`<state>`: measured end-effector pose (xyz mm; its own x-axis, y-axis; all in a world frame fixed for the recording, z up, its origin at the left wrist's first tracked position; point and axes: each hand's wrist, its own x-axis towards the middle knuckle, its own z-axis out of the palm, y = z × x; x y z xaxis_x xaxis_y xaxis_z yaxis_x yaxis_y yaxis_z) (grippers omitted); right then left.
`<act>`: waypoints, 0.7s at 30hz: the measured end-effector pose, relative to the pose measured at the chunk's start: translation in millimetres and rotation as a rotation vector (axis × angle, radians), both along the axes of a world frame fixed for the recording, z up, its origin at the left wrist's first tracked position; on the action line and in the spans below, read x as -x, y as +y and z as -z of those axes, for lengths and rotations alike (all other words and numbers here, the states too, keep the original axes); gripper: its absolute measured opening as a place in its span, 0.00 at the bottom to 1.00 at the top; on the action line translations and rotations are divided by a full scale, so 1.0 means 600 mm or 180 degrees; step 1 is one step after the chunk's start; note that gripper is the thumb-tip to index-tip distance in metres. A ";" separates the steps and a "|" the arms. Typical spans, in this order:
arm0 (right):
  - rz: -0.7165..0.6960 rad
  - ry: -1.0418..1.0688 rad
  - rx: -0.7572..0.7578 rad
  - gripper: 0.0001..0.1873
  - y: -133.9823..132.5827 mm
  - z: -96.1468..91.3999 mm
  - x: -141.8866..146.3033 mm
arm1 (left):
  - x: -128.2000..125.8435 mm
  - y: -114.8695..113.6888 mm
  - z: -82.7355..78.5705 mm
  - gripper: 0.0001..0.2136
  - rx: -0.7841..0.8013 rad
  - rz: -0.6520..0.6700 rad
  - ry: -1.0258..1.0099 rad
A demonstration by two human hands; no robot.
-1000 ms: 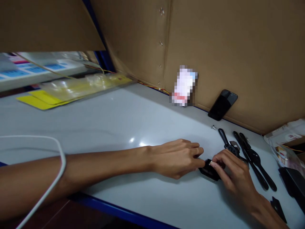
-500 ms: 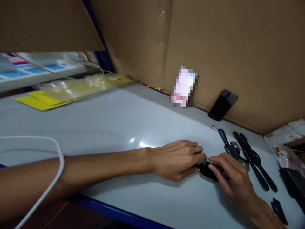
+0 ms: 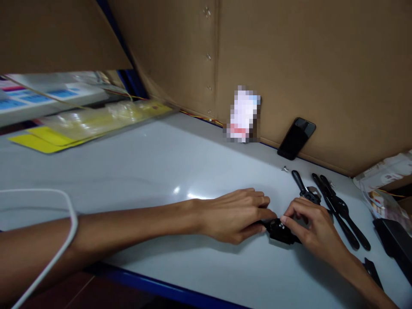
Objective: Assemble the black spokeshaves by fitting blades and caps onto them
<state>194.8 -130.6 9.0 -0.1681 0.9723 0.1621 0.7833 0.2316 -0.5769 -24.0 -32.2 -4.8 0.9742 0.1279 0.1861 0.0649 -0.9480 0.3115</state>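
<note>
A black spokeshave (image 3: 279,234) lies low over the grey table between my hands. My left hand (image 3: 240,216) is closed on its left end, with that handle mostly hidden under the fingers. From the right, my right hand (image 3: 310,225) pinches at a small silver screw (image 3: 282,226) on the tool's middle; the fingertips partly cover it. Just behind my right hand rests another spokeshave (image 3: 298,181), partly hidden by it. Farther right, more long black handled pieces (image 3: 344,214) lie side by side.
A small silver wing-shaped screw (image 3: 285,168) lies near the back edge. A black phone (image 3: 296,138) and a blurred-out upright item (image 3: 243,115) lean on the cardboard wall. Black parts (image 3: 391,240) lie at right, yellow sheets in plastic (image 3: 48,139) at left. A white cable (image 3: 72,214) crosses my left forearm.
My right thumb and fingertips have shifted slightly and now pinch near the silver screw, which has come into view. My left hand keeps its hold. The whole view has moved a little.
</note>
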 end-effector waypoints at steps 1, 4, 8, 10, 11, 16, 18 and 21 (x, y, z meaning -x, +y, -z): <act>-0.0060 -0.0157 -0.0169 0.12 -0.002 0.002 -0.001 | 0.000 0.000 0.001 0.14 0.0016 -0.0002 -0.0029; -0.0268 -0.0745 -0.0730 0.12 -0.012 0.012 0.003 | 0.000 0.001 0.003 0.13 0.0047 0.0013 -0.0081; -0.0228 -0.1318 -0.1246 0.15 -0.024 0.024 0.016 | 0.001 0.000 -0.002 0.14 -0.0004 0.0027 -0.0002; -0.0226 -0.1234 -0.1183 0.18 -0.028 0.021 0.018 | 0.001 -0.001 -0.005 0.14 -0.0025 0.0022 0.0019; -0.0220 -0.1086 -0.1096 0.19 -0.028 0.017 0.017 | 0.001 -0.001 -0.006 0.15 -0.0035 0.0031 0.0014; -0.0464 -0.0259 -0.0726 0.10 -0.020 -0.007 0.003 | 0.001 -0.001 -0.006 0.15 -0.0028 0.0087 -0.0097; -0.0736 -0.0139 -0.0646 0.11 -0.016 -0.007 -0.002 | 0.001 -0.001 -0.006 0.12 -0.0022 0.0065 -0.0084; -0.0822 -0.0219 -0.0591 0.11 -0.014 0.000 -0.008 | 0.002 -0.001 -0.005 0.12 -0.0038 0.0051 -0.0025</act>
<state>199.8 -139.1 9.3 -0.4220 0.8511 0.3124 0.7207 0.5240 -0.4539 -25.1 -32.7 -1.7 0.9746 0.1101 0.1952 0.0474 -0.9526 0.3005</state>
